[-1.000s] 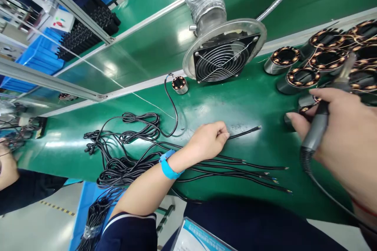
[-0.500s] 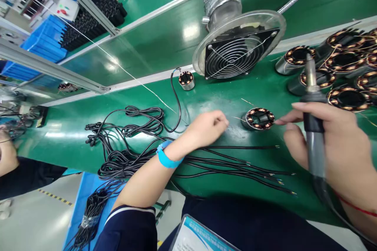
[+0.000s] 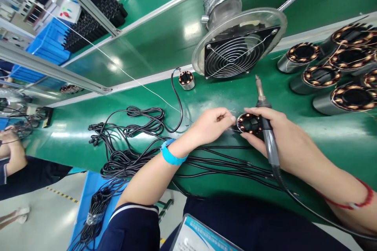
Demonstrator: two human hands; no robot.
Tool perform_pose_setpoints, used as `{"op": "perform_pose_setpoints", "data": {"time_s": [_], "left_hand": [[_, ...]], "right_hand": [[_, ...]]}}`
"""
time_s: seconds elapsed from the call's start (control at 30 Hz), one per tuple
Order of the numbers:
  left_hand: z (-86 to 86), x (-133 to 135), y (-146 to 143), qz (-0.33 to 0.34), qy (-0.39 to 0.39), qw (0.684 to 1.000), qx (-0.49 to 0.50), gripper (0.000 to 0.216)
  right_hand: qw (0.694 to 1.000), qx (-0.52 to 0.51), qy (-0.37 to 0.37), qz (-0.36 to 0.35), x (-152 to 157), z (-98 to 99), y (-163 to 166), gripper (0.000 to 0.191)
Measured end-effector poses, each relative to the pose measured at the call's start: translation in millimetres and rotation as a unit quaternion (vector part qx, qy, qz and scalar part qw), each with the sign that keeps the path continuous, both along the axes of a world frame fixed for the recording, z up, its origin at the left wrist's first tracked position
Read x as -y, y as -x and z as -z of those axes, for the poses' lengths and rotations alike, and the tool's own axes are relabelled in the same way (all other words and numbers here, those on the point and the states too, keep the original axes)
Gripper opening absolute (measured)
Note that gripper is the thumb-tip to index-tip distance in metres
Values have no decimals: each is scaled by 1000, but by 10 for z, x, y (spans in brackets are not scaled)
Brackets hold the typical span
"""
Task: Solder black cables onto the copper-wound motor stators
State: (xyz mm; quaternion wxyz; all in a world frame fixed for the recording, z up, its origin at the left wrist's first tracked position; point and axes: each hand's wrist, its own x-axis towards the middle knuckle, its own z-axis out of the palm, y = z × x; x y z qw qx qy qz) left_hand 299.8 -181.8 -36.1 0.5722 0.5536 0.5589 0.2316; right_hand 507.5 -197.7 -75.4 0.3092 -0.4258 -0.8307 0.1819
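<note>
My right hand (image 3: 279, 133) grips a soldering iron (image 3: 268, 141), its metal tip pointing up and away from me. With that hand's thumb and fingertips I also straddle a small stator (image 3: 249, 124) with copper windings, standing on the green bench. My left hand (image 3: 213, 125) is pinched closed at the stator's left side. A thin solder wire (image 3: 138, 80) runs from the upper left down to this hand; its end among the fingers is partly hidden. Fine wire ends show beside the fingertips.
Black cables (image 3: 126, 164) lie coiled at left, their stripped ends reaching under my hands. A fume extractor fan (image 3: 231, 57) stands behind. Several stators (image 3: 321, 78) are grouped at right; another stator (image 3: 186, 80) with a cable sits at the back. A blue bin (image 3: 81, 211) is below left.
My right hand has moved left with the soldering iron and now has its fingers around the stator. The stator has shifted slightly left, and my left hand has moved a little right to meet it.
</note>
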Motion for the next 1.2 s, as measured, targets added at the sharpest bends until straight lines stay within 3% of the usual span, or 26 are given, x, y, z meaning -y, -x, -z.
{"op": "perform_pose_setpoints", "data": {"time_s": [0.17,0.33,0.4,0.53,0.6,0.8,1.0,1.13,1.2], "left_hand": [[3,-73,149,54,21,997,44,17],[32,-98,178,109,-65,991,51,16],[28,-85,155,101,-77,991,48,15],[5,-59,130,-12,-74,997,26,14],[5,-64,133,-37,-73,997,10,14],[5,-105,105,-4,-12,1000,29,21],[-84,-97,-14,-7,55,989,139,24],[-56,-61,11,-12,46,994,102,17],[-20,-44,59,31,66,995,68,16]], "right_hand": [[1000,1,-6,-23,-2,1,-97,51],[999,-29,27,-30,-9,20,-154,51],[998,-35,37,-36,-10,29,-157,53],[998,-32,32,-36,-6,34,-130,56],[999,-31,22,-32,1,37,-108,56],[999,-16,-7,-27,-1,37,-70,52],[997,-9,-45,-65,-26,21,-47,42],[998,-8,-55,-40,-55,41,-96,41],[999,-10,-41,-19,-72,55,-132,44]]}}
